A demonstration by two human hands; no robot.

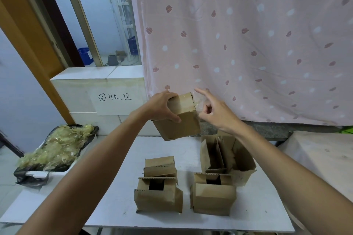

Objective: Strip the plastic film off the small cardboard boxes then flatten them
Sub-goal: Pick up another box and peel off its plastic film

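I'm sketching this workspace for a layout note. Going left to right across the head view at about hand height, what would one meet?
bag of film scraps → paper sign → left hand → held box → right hand

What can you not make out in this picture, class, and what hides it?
Head view:
- Far side of the raised brown cardboard box: hidden by the box itself and the left hand.
- Whether the right hand pinches anything: too faint against the pink leaf-print curtain.
- Inside of the near-left open cardboard box on the white table: in shadow.
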